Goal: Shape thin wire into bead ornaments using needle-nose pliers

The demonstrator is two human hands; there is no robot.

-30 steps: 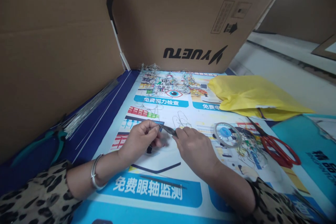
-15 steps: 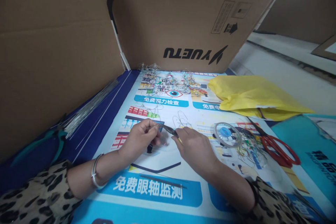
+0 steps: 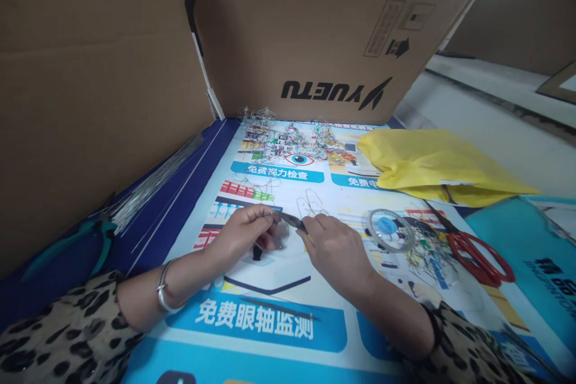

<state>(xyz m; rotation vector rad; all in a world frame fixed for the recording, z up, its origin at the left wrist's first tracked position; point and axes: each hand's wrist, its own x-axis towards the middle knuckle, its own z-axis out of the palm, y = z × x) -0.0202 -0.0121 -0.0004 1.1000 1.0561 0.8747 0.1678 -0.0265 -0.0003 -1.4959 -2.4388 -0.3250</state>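
My right hand (image 3: 335, 252) is wrapped round a pair of needle-nose pliers (image 3: 293, 221), whose dark jaws point left. The jaw tips meet the fingers of my left hand (image 3: 247, 231). With thumb and forefinger my left hand pinches a thin wire (image 3: 287, 233); a faint loop of it curves below the jaws, and its end is hidden by the fingers. Just behind my hands lie some bent wire loops (image 3: 310, 203) on the printed sheet (image 3: 324, 288). A slim dark rod (image 3: 281, 308) rests in front of them.
Tangled wire pieces (image 3: 324, 135) lie at the back, by a cardboard box (image 3: 315, 30). Straight wires (image 3: 153, 183) and teal-handled pliers (image 3: 105, 240) are on the left. At right are a clear tape roll (image 3: 390, 229), red scissors (image 3: 479, 258), a yellow bag (image 3: 441, 162) and a teal bag (image 3: 517, 246).
The pliers have turned slightly and their jaws sit closer to my left fingertips. My left fingers have curled a little, and the faint wire loop now shows beneath the jaws.
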